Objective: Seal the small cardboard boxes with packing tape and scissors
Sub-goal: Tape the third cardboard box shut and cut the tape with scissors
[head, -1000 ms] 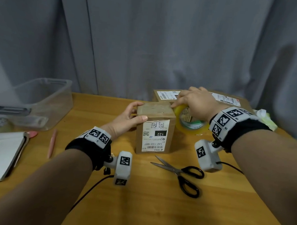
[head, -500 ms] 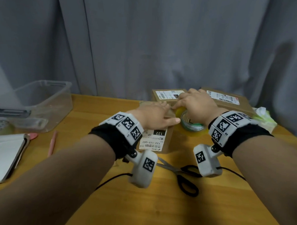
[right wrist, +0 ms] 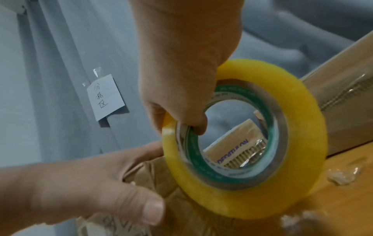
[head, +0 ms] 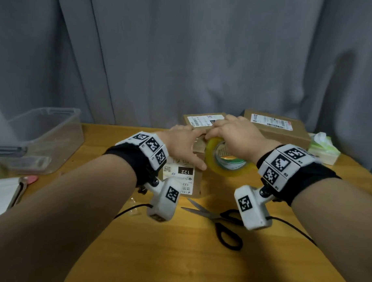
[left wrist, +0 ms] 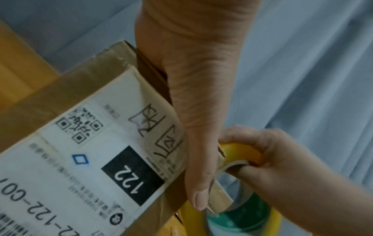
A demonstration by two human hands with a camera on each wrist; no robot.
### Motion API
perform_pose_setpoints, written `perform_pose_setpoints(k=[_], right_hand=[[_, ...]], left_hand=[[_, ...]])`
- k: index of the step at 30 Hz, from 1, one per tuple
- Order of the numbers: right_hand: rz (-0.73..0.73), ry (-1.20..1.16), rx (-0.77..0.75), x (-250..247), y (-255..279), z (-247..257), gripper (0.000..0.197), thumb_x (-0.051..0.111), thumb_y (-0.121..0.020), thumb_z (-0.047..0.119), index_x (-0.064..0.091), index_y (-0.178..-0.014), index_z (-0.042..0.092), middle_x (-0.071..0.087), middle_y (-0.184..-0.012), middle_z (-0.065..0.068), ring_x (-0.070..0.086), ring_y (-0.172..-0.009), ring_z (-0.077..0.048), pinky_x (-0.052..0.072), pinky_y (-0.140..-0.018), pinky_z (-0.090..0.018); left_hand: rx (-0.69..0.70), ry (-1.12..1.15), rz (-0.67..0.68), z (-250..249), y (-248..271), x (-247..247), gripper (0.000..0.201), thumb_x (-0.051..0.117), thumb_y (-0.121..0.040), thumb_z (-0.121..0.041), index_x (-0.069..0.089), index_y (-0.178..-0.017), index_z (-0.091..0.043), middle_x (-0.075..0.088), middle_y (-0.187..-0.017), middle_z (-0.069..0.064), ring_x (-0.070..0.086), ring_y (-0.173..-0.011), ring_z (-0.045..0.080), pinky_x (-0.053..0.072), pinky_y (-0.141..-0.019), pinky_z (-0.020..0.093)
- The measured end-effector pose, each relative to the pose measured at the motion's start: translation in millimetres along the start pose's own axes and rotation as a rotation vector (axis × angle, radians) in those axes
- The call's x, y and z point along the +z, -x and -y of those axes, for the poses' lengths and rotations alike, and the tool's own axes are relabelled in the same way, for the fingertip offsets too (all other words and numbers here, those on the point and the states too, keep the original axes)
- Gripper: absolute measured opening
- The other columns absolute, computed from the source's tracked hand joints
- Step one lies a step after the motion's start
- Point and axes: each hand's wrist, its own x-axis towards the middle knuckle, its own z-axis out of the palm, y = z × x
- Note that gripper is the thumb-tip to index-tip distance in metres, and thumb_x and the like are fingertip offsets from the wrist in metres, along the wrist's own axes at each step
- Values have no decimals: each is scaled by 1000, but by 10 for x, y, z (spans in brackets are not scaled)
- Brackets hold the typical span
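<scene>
This looks like a makeshift parcel-packing station set up in a room, not a finished workshop. A grey curtain [head: 183, 56] hangs in folds across the whole background, and a handwritten paper note [right wrist: 106, 96] is taped to it. In front stands a wooden counter [head: 177, 256] carrying boxes [head: 278, 129] with printed shipping labels, a tape roll [head: 226, 157], scissors [head: 218, 220], a clear plastic bin [head: 44, 136], a notebook [head: 2, 193] and a tissue pack [head: 323, 147].

Wooden table [head: 177, 256]; boxes [head: 278, 131], scissors [head: 218, 222], clear bin [head: 44, 136]
</scene>
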Motion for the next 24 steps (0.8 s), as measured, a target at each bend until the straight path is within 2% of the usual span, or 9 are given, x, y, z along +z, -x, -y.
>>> perform_pose_setpoints(k=[2,5,8,10,12,15,19,21,24], right_hand=[[-63,-73,70,1,26,-80,55,61,-83,7,52,-130,34,54,-128,5,47,-115,-21,38,-90,-34],[-292,-366,262,-81,-11,-239,54,57,-80,0,56,-126,27,53,-126,-1,50,-116,-27,46,-91,-41],[-394,-505,168,-200,-180,-220,59,50,-77,-6,61,-125,27,56,-126,-3,51,-117,-30,41,-100,-44],[-343,-474,71,-246,-300,-80,62,46,-77,-7,62,-124,29,56,-128,-2,49,-117,-29,38,-102,-39],[-307,-447,46,-284,-393,102,59,45,-79,-4,63,-123,31,54,-130,1,47,-115,-27,38,-97,-35],[-285,-332,11,-328,-540,371,51,49,-83,4,63,-119,36,52,-128,4,47,-111,-25,41,-89,-35],[-152,-133,-140,-347,-687,731,40,53,-90,16,59,-122,39,48,-128,8,44,-112,-22,38,-88,-36],[-93,-28,-221,-373,-707,770,39,49,-92,17,58,-124,39,48,-128,8,43,-113,-22,35,-86,-36],[20,157,-272,-409,-588,480,39,48,-92,18,59,-121,41,52,-126,11,43,-115,-21,33,-85,-35]], left_hand=[[-3,185,-104,53,21,19,108,72,-60,-70,22,-147,-31,39,-139,3,33,-130,26,29,-110,46],[-22,495,-294,161,88,77,101,77,-60,-63,25,-144,-38,39,-133,1,33,-129,22,31,-109,42],[36,851,-421,199,168,344,95,75,-58,-63,26,-138,-48,35,-140,-3,34,-132,12,32,-111,38],[2,1011,-438,202,236,545,102,75,-57,-65,22,-141,-42,30,-146,-7,32,-135,10,30,-113,36],[-45,1066,-396,247,301,609,110,73,-56,-68,19,-146,-33,30,-145,-8,34,-133,10,35,-110,34],[-61,1125,-275,410,401,543,93,73,-68,-59,22,-141,-33,41,-134,-11,43,-121,7,41,-93,19],[-156,1106,-279,616,502,705,78,78,-68,-48,35,-131,-31,52,-128,-7,49,-119,13,43,-101,31],[-160,1159,-288,670,543,812,75,77,-72,-40,34,-132,-29,52,-128,-3,52,-117,13,45,-99,31],[-121,1250,-282,690,553,840,64,72,-79,-22,35,-131,-29,52,-127,3,57,-112,15,51,-90,27]])
